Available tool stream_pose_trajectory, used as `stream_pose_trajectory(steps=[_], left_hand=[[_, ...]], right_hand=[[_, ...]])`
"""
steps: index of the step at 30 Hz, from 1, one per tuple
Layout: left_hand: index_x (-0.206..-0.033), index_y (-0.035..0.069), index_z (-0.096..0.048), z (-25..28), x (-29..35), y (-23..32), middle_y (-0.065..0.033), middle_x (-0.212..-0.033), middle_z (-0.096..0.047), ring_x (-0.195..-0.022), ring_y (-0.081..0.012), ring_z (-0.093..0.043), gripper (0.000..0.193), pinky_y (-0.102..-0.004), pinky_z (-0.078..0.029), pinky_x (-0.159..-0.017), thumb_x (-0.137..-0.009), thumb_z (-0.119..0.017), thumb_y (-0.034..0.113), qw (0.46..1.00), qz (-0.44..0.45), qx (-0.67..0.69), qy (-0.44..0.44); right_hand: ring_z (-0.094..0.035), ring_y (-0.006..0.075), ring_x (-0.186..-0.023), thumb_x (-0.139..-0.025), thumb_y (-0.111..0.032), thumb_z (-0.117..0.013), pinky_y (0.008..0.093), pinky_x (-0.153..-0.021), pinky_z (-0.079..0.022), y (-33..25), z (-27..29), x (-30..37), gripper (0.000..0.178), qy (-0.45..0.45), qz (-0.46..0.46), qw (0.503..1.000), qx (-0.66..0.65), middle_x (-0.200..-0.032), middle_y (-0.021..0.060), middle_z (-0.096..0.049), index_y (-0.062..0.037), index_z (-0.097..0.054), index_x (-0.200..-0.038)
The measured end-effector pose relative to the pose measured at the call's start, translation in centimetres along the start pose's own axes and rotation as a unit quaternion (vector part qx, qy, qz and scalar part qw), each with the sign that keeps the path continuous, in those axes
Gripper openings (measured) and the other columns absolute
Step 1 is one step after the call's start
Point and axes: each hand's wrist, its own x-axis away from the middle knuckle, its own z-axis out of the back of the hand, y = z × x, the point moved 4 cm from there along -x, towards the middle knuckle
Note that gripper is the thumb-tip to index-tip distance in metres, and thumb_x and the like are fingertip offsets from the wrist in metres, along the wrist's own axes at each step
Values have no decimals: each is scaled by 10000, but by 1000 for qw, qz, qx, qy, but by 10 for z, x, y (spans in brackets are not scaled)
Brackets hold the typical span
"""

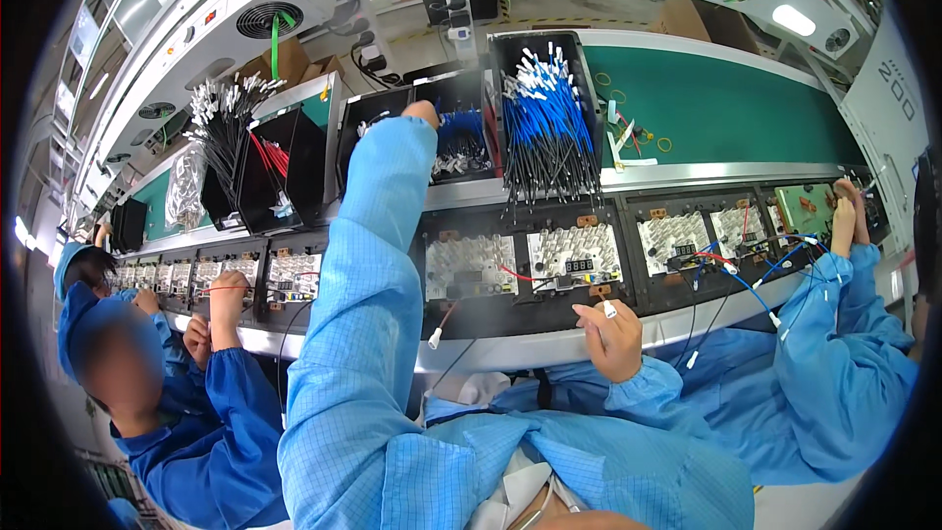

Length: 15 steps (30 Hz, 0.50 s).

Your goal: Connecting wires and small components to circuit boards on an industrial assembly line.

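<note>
My left arm in a light blue sleeve reaches up and away; my left hand (pixel 423 113) is at the rim of a black bin of blue wires (pixel 461 142), only its knuckles showing. My right hand (pixel 610 336) rests at the near edge of a black fixture tray (pixel 510 312) and pinches a white wire tip (pixel 608 309). On the tray lie two silver finned boards (pixel 471 265) (pixel 574 253), the right one with a small dark display. A black wire with a white tip (pixel 435 338) hangs over the tray's front edge.
A taller bin of blue white-tipped wires (pixel 549 118) stands right of my left hand, bins of black and red wires (pixel 265 162) to the left. A green conveyor belt (pixel 726 108) runs behind. Co-workers in blue work at my left (pixel 221 314) and right (pixel 844 221).
</note>
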Motion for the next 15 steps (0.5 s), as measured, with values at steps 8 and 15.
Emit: stream_pose_trajectory(steps=[8, 15], left_hand=[[-1120, 40, -663, -30, 46, -4, -198, -1162, -627, -1081, -354, -602, 413, -434, -490, -910, -828, -664, 332, 996, 45, -68, -41], [-1302, 145, -545, 105, 198, 60, -109, -1363, -504, -1217, -356, -513, 394, -489, -453, -986, -908, -544, 165, 984, 50, -101, -138]], right_hand=[[-568, 264, -656, -713, 39, -600, 362, -574, -443, -10, -2, 3, 192, -13, -11, 1000, -8, -718, 113, -590, 14, -669, -891], [-572, 256, -689, -707, 35, -591, 359, -596, -448, -14, -3, 5, 250, -17, -20, 1000, 3, -717, 95, -579, 3, -683, -937]])
